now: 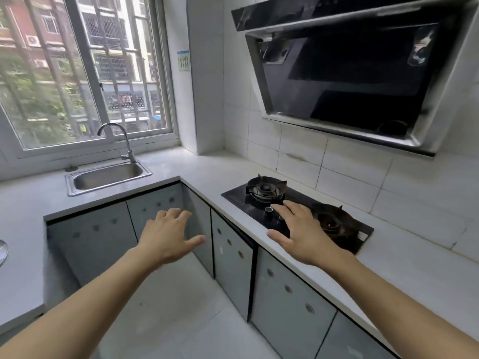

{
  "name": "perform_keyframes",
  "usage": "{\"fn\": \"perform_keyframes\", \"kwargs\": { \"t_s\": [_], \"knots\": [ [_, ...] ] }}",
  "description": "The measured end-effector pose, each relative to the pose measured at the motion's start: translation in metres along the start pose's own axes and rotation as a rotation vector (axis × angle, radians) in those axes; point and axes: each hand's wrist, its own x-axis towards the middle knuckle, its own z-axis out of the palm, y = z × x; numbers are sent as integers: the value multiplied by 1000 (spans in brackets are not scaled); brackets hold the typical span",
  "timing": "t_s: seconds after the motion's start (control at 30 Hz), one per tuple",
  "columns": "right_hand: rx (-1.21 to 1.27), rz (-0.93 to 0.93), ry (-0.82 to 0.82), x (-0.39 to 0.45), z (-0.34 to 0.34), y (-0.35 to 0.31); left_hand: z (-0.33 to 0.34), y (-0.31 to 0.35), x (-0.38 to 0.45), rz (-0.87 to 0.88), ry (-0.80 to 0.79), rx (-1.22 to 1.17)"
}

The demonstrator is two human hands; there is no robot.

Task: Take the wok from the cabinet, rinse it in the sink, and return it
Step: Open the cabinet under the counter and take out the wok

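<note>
I see the tabletop (pixel 197 167) turning its corner, cabinet doors (pixel 230 252) shut below, sink (pixel 107 177) along the window edge. Left grip (pixel 166 237) and right grip (pixel 300 234) hover spread, holding nothing. I cannot see the wok.

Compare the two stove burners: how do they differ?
The far burner looks dark grey and is fully visible; the near burner looks rusty brown. The right hand hovers in front of the near burner's edge, leaving the far one uncovered. Both sit on the same black stove, and neither holds a pot.
</note>
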Motion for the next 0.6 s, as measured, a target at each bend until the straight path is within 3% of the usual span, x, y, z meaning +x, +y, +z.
{"fn": "perform_keyframes", "kwargs": {
  "t_s": [0.27, 0.6],
  "knots": [
    [80, -24, -94, 147, 50, 30, 17, -11, 122, -61, -24, 20],
    [35, -32, -163, 292, 100, 24, 58, -81, 246, -116, -63, -49]
  ]
}}
